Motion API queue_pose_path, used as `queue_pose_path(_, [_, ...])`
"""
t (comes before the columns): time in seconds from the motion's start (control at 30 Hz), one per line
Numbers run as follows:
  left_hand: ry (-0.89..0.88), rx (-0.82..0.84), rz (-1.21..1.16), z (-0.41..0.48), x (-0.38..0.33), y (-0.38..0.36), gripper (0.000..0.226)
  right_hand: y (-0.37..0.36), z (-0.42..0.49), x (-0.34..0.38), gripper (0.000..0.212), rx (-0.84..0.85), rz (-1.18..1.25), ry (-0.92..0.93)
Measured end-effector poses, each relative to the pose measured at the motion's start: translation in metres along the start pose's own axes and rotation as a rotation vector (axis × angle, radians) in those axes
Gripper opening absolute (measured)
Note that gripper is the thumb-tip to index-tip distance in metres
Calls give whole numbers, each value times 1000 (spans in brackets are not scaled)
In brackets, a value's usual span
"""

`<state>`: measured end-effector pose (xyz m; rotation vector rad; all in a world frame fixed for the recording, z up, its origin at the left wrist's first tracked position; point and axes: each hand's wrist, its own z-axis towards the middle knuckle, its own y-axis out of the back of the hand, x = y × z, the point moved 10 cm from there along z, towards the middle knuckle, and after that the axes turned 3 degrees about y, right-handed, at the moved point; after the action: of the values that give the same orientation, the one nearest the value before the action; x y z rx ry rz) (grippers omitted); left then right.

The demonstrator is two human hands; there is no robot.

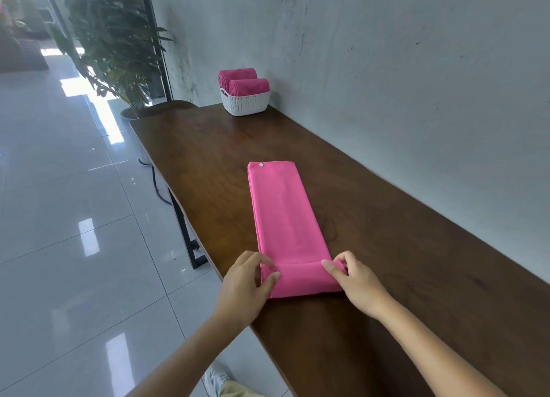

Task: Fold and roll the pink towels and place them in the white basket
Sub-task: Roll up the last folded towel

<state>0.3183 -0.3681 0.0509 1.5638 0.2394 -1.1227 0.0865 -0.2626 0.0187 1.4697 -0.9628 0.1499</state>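
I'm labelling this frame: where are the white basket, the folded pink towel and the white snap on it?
white basket (245, 103): head view, its front woven wall.
folded pink towel (282, 212): head view, middle of the unrolled stretch.
white snap (261, 165): head view, the stud's centre, towel's far corner.

A long dark wooden counter runs from near to far along the wall on its right. A pink towel, folded into a narrow strip, lies lengthwise on it near its left edge. At the far end a white basket stands beside the wall.
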Motion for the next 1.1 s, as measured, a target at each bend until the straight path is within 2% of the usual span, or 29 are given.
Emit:
queue_pose_path(0.13, [-82, 113, 127, -2, 4, -16, 60, 1, 12, 0, 55, 27, -19, -79])
queue_pose_path(0.2, [-100, 131, 179, 0, 5, -19, 68, 2, 17, 2, 57, 27, -52, -118])
queue_pose_path(0.3, [-108, 141, 205, 6, 5, -21, 64, 7, 22, 5, 56, -34, -96, -137])
queue_pose_path(0.43, [-78, 196, 223, 10, 5, -20, 57, 15, 18, 21, 46, -200, -148, 22])
queue_pose_path(0.6, [45, 306, 150, 12, 16, -16, 50, 9, -1, 26, 38, -205, -34, 170])
queue_pose_path(0.77, [200, 426, -12, 11, 34, -18, 44, 4, -23, 24, 43, -187, 74, 230])
queue_pose_path(0.93, [273, 495, -129, 9, 41, -19, 38, -3, -29, 18, 47, -178, 154, 256])
queue_pose_path(1.03, [306, 481, -92, 11, 43, -18, 41, -1, -25, 19, 58, -206, 176, 235])
queue_pose_path(1.1, [310, 414, -51, 14, 43, -15, 42, 1, -19, 21, 64, -204, 176, 205])
